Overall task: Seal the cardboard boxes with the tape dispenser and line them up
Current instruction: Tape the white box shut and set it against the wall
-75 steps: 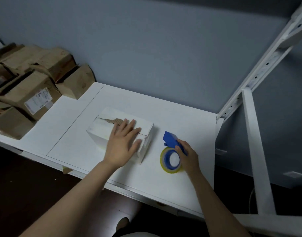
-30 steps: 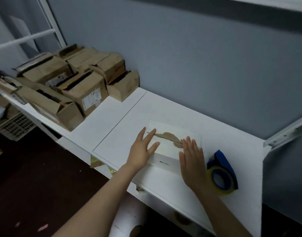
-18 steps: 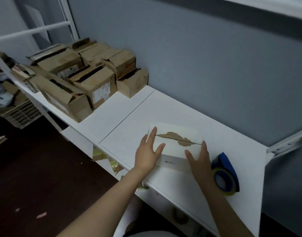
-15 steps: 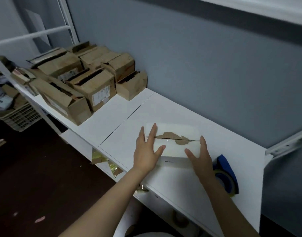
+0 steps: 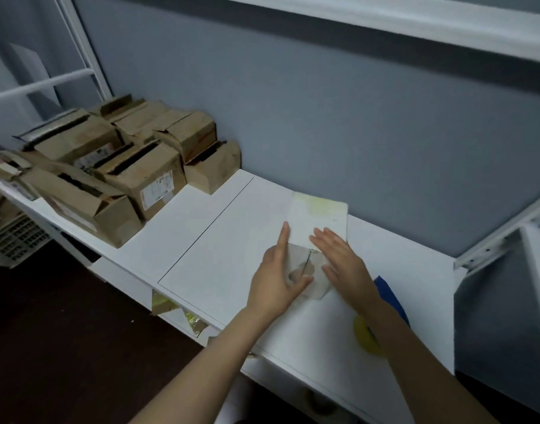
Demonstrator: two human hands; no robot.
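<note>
A white cardboard box (image 5: 319,215) lies on the white shelf (image 5: 219,240) with its long side pointing away from me, towards the wall. Its near end shows a torn brown seam between the flaps. My left hand (image 5: 276,283) grips the near left corner, index finger along the side and thumb across the end. My right hand (image 5: 345,264) presses with spread fingers on the near right part of the box. The blue tape dispenser (image 5: 388,295) with its yellow roll (image 5: 365,335) lies on the shelf to the right, partly hidden behind my right forearm.
Several worn brown cardboard boxes (image 5: 140,172) are piled at the left end of the shelf. A plastic basket (image 5: 14,240) sits lower left. A white shelf bracket (image 5: 507,234) stands at the right. Yellowish tape scraps (image 5: 170,304) hang under the front edge.
My right hand let go of the tape dispenser and joined the left on the box. Both hands turned the box from crosswise to pointing away from me, and it moved nearer the wall.
</note>
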